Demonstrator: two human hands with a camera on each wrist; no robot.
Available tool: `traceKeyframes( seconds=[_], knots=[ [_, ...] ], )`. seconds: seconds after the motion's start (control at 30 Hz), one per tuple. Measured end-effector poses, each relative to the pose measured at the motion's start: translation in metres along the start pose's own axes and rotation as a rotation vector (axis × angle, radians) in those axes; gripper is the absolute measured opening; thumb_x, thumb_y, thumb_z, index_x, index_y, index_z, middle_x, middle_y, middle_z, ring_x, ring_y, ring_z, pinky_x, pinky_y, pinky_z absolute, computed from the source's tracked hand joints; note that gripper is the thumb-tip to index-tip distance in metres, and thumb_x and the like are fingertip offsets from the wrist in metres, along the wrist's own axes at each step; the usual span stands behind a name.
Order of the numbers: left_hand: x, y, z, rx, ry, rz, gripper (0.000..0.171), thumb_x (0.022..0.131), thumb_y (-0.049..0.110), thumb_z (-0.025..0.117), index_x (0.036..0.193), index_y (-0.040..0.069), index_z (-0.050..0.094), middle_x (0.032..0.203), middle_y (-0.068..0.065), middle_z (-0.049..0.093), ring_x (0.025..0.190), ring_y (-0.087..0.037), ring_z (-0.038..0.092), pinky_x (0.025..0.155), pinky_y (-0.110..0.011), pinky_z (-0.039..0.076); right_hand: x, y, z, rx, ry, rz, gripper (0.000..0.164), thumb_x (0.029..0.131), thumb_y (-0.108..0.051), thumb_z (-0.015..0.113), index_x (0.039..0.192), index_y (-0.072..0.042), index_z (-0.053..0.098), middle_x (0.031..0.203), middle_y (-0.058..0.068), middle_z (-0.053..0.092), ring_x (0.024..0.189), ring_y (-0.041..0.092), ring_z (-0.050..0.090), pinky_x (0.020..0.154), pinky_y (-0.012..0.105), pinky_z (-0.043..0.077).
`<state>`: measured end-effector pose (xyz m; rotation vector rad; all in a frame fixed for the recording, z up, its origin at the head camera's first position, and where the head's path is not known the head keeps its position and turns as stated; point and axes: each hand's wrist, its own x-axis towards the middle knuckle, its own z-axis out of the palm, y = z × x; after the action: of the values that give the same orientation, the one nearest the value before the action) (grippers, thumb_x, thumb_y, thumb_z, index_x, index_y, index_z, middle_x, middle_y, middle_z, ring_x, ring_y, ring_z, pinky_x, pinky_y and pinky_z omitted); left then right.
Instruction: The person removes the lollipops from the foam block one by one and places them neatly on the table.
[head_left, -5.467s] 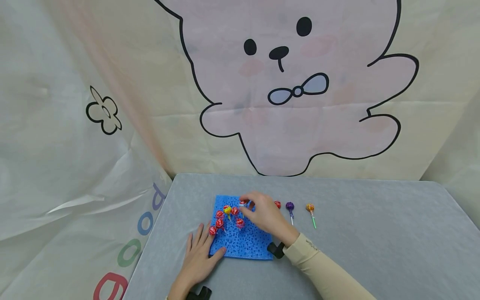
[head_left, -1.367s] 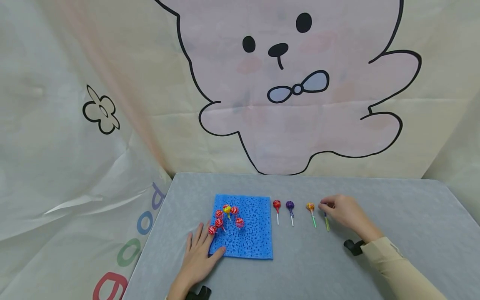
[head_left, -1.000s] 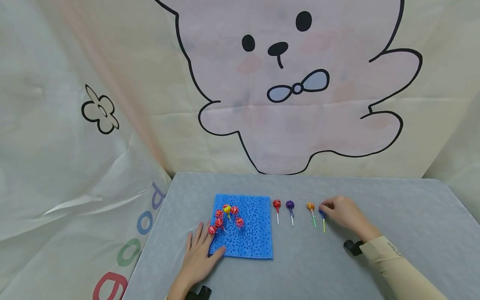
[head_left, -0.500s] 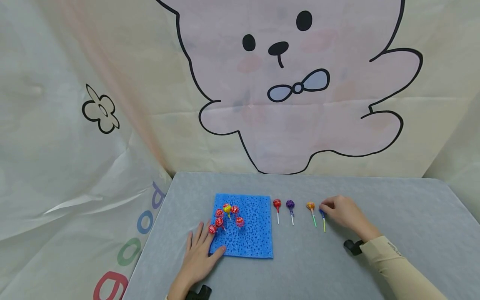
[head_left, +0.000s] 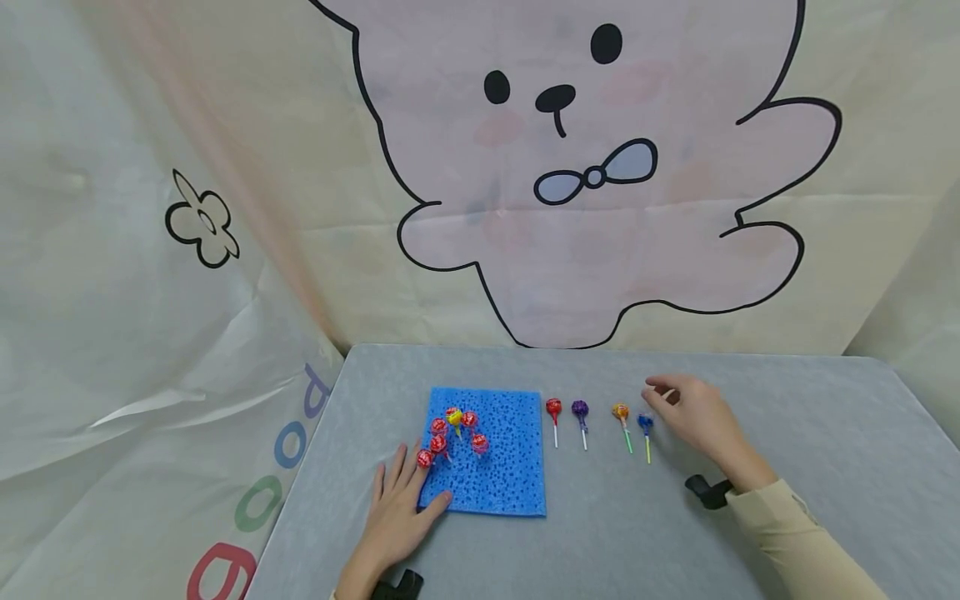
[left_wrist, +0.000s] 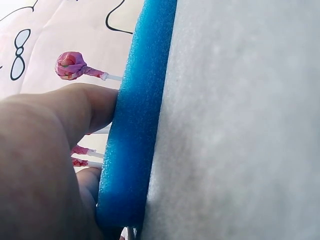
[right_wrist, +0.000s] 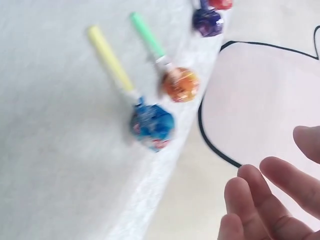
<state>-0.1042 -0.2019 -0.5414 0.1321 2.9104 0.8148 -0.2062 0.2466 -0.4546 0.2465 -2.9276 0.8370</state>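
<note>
Here each grip is spread: right hand (head_left: 696, 414) near a blue lollipop (head_left: 646, 422), left hand (head_left: 399, 512) touching blue foam (head_left: 504, 487).

On the pale cloth (head_left: 97, 317) hanging at the left, 4 big printed letters climb in a slanting, turned line beside the counter (head_left: 750, 433). From the bottom: a red letter (head_left: 225, 549), cut by the lower edge of the head view, probably a "G"; a green "o" (head_left: 239, 514); a blue "o" (head_left: 279, 447); and a purple "d" (head_left: 318, 381). Together they seem to read "Good". White marks on the red lollipop wrappers (head_left: 438, 443) are too small to read, and any print on the blue wrapper (right_wrist: 154, 122) is blurred.
</note>
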Motion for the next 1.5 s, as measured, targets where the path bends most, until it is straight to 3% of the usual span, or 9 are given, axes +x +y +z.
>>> traceKeyframes(
  seconds=[0.23,0.4,0.63,1.0,1.2,1.5],
  knots=[
    [0.001,-0.001,0.001,0.003,-0.013,-0.011,0.085,0.099,0.067,0.052,0.163,0.014,0.036,0.176,-0.004,0.019,0.163,-0.038,0.007,0.125,-0.069,-0.004,-0.006,-0.014,-0.007,0.037,0.083,-0.041,0.033,0.101,-0.022,0.069,0.125,0.001,0.073,0.111,0.02,0.076,0.089,0.033,0.073,0.07,0.045,0.059],
    [0.002,-0.001,0.001,0.007,-0.016,-0.013,0.085,0.099,0.068,0.051,0.164,0.014,0.036,0.176,-0.004,0.018,0.163,-0.038,0.007,0.124,-0.069,-0.005,-0.012,-0.02,-0.007,0.065,0.184,-0.124,0.027,0.097,-0.014,0.073,0.121,-0.003,0.076,0.11,0.015,0.077,0.086,0.026,0.071,0.069,0.036,0.06],
    [0.002,-0.001,0.001,0.007,-0.017,-0.011,0.085,0.099,0.067,0.051,0.164,0.014,0.036,0.176,-0.004,0.018,0.163,-0.038,0.007,0.125,-0.069,-0.004,-0.017,-0.021,-0.003,0.053,0.237,-0.187,0.024,0.093,-0.011,0.078,0.116,-0.005,0.077,0.104,0.01,0.077,0.083,0.023,0.071,0.067,0.041,0.062],
    [0.001,-0.001,0.001,0.002,-0.018,-0.01,0.085,0.099,0.066,0.052,0.163,0.013,0.036,0.176,-0.005,0.018,0.162,-0.039,0.007,0.124,-0.069,-0.004,-0.019,-0.026,0.011,0.066,0.164,-0.201,0.028,0.094,-0.013,0.077,0.121,-0.007,0.076,0.107,0.007,0.077,0.086,0.019,0.071,0.07,0.039,0.062],
    [0.001,0.0,0.001,0.008,-0.027,-0.016,0.086,0.099,0.068,0.051,0.164,0.013,0.035,0.176,-0.004,0.018,0.163,-0.038,0.006,0.125,-0.068,-0.005,-0.019,-0.038,0.024,0.07,0.163,-0.24,0.029,0.09,-0.012,0.082,0.118,-0.006,0.077,0.105,0.006,0.078,0.083,0.017,0.072,0.068,0.038,0.062],
    [0.0,0.001,-0.001,-0.007,-0.019,-0.013,0.086,0.099,0.066,0.053,0.163,0.012,0.037,0.175,-0.006,0.02,0.162,-0.039,0.008,0.125,-0.069,-0.004,-0.021,-0.063,0.045,0.075,0.097,-0.231,0.031,0.09,-0.015,0.083,0.118,-0.004,0.076,0.108,0.008,0.077,0.086,0.018,0.071,0.072,0.04,0.062]
  ],
)
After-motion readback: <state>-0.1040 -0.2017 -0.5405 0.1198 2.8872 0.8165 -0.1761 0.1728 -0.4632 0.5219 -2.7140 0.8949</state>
